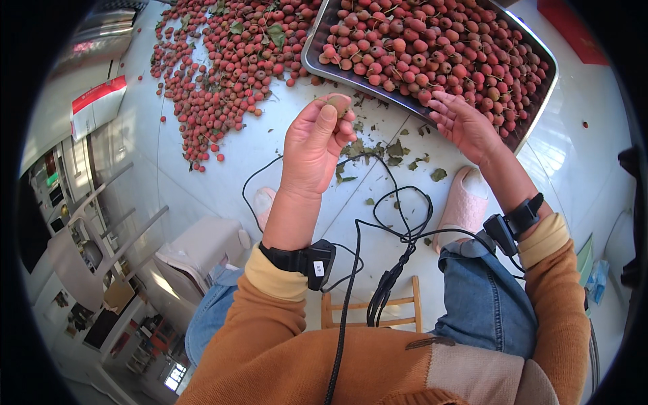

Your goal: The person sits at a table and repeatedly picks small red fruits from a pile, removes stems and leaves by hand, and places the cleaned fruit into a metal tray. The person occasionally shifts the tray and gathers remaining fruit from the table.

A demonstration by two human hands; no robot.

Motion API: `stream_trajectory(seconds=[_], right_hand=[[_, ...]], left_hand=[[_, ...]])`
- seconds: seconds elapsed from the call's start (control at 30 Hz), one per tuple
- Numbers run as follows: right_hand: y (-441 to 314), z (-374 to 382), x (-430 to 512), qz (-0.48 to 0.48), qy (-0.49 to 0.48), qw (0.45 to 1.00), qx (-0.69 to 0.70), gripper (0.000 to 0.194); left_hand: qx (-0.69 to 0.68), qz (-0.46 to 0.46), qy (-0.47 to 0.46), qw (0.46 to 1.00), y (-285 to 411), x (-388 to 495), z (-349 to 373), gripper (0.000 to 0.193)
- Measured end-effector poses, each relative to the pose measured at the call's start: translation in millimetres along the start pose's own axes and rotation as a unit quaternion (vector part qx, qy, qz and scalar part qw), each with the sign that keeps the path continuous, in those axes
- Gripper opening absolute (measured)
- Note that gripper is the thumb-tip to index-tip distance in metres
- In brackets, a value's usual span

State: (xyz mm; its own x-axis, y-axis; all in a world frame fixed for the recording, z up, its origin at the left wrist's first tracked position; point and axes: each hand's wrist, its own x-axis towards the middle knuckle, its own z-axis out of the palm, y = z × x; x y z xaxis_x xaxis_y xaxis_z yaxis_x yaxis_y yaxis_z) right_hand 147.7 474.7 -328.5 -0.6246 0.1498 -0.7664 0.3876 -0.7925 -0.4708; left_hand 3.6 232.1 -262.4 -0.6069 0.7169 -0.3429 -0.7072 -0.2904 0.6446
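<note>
My left hand (316, 139) holds a dull greenish-brown hawthorn fruit (340, 104) between thumb and fingers, above the floor just in front of the tray. At the near rim of a metal tray (372, 92), my right hand (466, 124) is palm-up with its fingers apart and nothing visible in it. Red hawthorn fruits (420, 43), many with stems, are heaped in the tray. To its left, a loose pile of hawthorn fruits (228, 76) with some leaves spreads over the tiled floor.
Dry leaf scraps (397, 150) lie on the floor below my hands. Black cables (400, 233) loop between my pink slippers (463, 202) and run to the wrist devices. A white-and-red box (98, 109), a light chair (83, 258) and a beige bin (202, 248) stand at left.
</note>
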Motion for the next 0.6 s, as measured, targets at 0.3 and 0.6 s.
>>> stream_trajectory(seconds=[0.3,0.6], right_hand=[[3.4,-11.4,1.9,0.032,-0.013,0.999,-0.028,0.029],[17.3,-23.5,0.6,0.124,-0.037,0.975,-0.179,0.019]], left_hand=[[0.194,0.029,0.07,0.978,-28.8,70.8,22.2,0.04],[0.56,0.009,0.147,0.815,-67.2,39.2,-75.8,0.036]])
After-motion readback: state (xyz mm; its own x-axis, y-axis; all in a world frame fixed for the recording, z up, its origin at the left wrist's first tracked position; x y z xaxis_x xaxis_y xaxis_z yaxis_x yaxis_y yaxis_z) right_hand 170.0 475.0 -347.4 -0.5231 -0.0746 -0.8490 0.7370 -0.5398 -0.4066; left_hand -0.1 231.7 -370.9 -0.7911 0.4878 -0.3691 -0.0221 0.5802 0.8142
